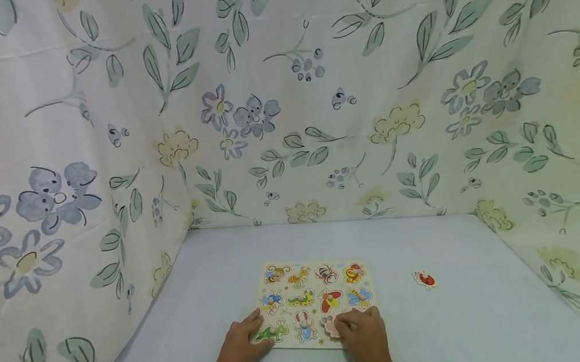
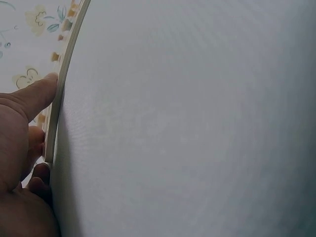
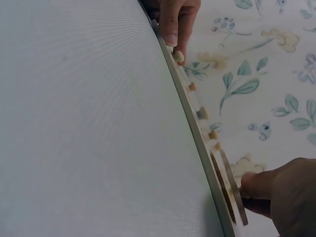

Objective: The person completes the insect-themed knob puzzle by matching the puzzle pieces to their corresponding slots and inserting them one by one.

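A wooden peg puzzle board [image 1: 314,312] with several knobbed insect pieces lies on the table. My left hand [image 1: 239,342] holds its near left corner, with fingers along the left side and the thumb at the near edge. In the left wrist view, a fingertip [image 2: 51,79] touches the board's edge. My right hand [image 1: 365,335] pinches a pale pink puzzle piece [image 1: 330,328] over the bottom row. Seen from the right wrist, this piece [image 3: 234,187] stands slightly off the board's surface. The right fingers partly cover it and the board's near right corner.
A red ladybug piece [image 1: 425,279] lies on the pale table [image 1: 463,327], right of the board. Floral cloth [image 1: 294,106] hangs along the back and both sides of the table.
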Action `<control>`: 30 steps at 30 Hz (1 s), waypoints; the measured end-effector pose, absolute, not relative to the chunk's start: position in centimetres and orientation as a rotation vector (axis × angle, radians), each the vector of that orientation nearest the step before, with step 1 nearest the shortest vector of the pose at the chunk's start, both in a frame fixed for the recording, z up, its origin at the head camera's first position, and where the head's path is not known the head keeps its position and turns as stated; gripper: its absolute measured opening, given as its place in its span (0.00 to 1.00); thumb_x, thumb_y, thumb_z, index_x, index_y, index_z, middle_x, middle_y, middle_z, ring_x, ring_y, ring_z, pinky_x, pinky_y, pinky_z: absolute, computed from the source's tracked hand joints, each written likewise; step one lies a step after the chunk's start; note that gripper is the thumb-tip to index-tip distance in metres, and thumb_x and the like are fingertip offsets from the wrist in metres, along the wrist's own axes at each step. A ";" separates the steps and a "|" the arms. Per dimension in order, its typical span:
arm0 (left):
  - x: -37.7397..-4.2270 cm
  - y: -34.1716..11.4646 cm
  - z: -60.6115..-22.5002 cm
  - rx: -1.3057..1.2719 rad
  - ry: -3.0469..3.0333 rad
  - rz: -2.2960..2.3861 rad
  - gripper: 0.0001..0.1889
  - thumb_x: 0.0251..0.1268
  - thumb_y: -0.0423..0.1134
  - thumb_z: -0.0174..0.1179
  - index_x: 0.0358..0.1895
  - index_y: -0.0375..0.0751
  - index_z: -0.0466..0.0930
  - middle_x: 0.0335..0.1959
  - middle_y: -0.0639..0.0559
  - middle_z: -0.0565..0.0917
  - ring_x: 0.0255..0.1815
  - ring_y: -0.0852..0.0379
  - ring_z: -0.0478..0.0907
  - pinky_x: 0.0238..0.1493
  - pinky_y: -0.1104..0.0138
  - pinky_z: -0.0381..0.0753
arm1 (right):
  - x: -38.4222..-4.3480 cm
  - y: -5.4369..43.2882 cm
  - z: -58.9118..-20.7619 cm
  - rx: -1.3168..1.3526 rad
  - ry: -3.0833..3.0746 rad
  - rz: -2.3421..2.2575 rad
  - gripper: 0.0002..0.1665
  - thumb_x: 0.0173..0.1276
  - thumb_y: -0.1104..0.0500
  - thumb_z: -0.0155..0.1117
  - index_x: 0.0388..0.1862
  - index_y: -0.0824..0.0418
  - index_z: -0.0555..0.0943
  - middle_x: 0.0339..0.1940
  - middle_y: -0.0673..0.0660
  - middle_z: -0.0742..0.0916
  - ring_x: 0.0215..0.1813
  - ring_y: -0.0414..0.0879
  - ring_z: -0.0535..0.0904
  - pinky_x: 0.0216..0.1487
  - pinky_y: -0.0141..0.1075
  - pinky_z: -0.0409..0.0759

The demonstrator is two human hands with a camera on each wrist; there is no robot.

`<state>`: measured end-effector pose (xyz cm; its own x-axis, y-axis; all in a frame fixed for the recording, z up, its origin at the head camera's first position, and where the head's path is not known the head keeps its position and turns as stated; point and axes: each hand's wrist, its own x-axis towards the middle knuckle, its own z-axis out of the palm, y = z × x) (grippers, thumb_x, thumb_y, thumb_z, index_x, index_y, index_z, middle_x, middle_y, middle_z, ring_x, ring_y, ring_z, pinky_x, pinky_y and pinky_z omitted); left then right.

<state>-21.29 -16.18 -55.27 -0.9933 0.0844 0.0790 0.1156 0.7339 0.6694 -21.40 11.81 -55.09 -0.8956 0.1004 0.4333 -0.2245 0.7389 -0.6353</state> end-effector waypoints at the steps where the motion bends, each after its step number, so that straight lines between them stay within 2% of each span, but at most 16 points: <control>1: -21.3 -16.2 -55.3 -0.166 -2.885 -1.120 0.36 0.49 0.54 0.72 0.60 0.36 0.78 0.68 0.50 0.70 0.54 0.47 0.70 0.55 0.49 0.69 | -21.4 11.8 -55.1 0.087 -2.515 0.987 0.07 0.49 0.60 0.78 0.25 0.49 0.89 0.24 0.38 0.86 0.28 0.41 0.61 0.29 0.36 0.59; 15: -21.3 -16.0 -55.0 -0.174 -2.893 -1.104 0.35 0.49 0.54 0.72 0.59 0.36 0.78 0.68 0.50 0.70 0.50 0.52 0.69 0.52 0.54 0.70 | -21.3 11.8 -55.2 0.083 -2.587 1.005 0.04 0.51 0.58 0.76 0.27 0.49 0.90 0.22 0.36 0.84 0.30 0.42 0.63 0.31 0.36 0.61; 23: -21.3 -16.0 -55.0 -0.187 -2.895 -1.095 0.35 0.49 0.54 0.71 0.59 0.36 0.78 0.68 0.49 0.70 0.44 0.56 0.67 0.45 0.60 0.70 | -21.3 11.8 -55.2 0.099 -2.599 0.989 0.02 0.51 0.57 0.74 0.25 0.50 0.89 0.21 0.33 0.82 0.28 0.41 0.62 0.30 0.36 0.61; 30: -21.3 -16.0 -54.9 -0.178 -2.891 -1.113 0.36 0.50 0.55 0.71 0.60 0.36 0.77 0.68 0.50 0.70 0.47 0.55 0.68 0.50 0.56 0.70 | -21.4 11.8 -55.2 0.113 -2.614 0.970 0.03 0.52 0.57 0.72 0.24 0.48 0.89 0.20 0.32 0.82 0.28 0.41 0.62 0.30 0.36 0.60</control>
<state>-21.28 -16.04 -54.92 -0.9927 0.0931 0.0772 0.1209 0.7361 0.6660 -21.43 11.81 -55.17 -0.9357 0.0458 0.3497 -0.1934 0.7625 -0.6174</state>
